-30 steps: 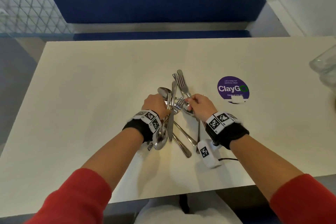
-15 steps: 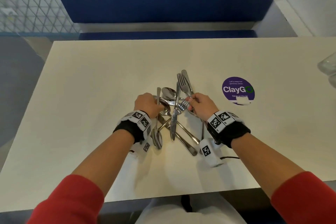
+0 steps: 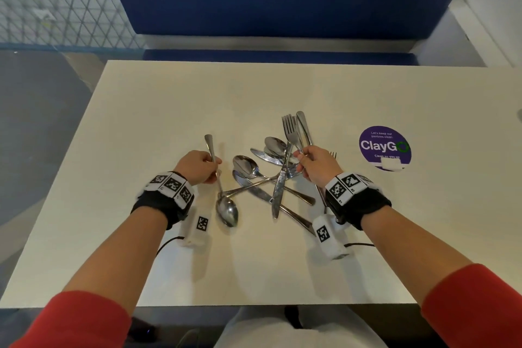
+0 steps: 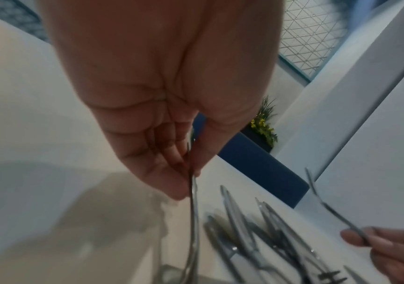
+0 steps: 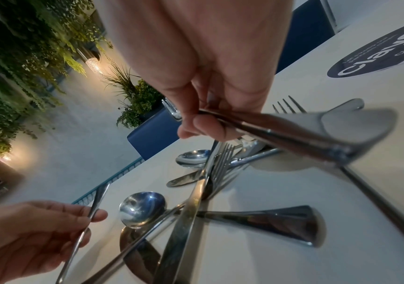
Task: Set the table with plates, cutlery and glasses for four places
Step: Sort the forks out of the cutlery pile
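The cutlery [image 3: 271,178] lies in a loose crossed heap near the middle of the surface [image 3: 141,121], somewhat toward its near edge; I make out spoons, knives and forks overlapping one another, handles pointing several ways. My left hand [image 3: 197,167] sits just left of the heap, fingers curled round the handle of a spoon [image 3: 226,210]; the left wrist view shows thumb and fingertips pinching the thin stem; the bowl points toward the near edge and the handle tip rises past the knuckles toward the far edge; I cannot tell whether the bowl touches the surface. My right hand [image 3: 317,168] is at the right side of the heap, closed on a fork [image 3: 291,133] whose tines point toward the far edge; the right wrist view shows more than one handle passing under its fingers [image 5: 203,124], though how many I cannot tell. A round purple sticker [image 3: 384,148] sits on the surface toward the right edge, apart from the heap; a blue bench [image 3: 282,3] runs beyond the far edge.
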`<state>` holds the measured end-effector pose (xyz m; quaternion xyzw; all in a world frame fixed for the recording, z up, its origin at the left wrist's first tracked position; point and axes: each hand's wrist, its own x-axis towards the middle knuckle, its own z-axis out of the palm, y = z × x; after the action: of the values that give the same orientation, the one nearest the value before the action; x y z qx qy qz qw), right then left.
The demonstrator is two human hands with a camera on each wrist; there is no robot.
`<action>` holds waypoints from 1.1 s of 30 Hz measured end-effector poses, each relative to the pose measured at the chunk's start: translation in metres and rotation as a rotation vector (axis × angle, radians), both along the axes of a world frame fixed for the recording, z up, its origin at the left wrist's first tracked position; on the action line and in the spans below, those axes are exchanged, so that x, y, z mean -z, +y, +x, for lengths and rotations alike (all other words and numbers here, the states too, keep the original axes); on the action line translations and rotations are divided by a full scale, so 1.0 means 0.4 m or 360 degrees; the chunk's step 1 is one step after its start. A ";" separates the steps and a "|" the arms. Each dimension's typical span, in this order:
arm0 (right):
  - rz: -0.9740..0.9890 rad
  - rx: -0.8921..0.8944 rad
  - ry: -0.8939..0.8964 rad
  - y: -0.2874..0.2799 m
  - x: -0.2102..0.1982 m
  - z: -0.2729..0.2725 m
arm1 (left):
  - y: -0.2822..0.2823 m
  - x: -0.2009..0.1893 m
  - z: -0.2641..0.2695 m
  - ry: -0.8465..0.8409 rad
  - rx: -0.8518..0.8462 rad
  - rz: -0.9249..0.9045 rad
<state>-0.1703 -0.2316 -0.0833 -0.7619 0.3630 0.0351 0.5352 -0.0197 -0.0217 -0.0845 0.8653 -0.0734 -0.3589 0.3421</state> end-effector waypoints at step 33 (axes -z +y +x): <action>0.0076 0.0008 0.0101 0.058 -0.024 -0.004 | -0.034 -0.074 -0.092 -0.0255 0.1099 0.0456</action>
<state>-0.1719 -0.2085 -0.0739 -0.7465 0.3808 0.0665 0.5416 -0.0567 -0.0353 -0.0548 0.8540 -0.3361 -0.3909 0.0700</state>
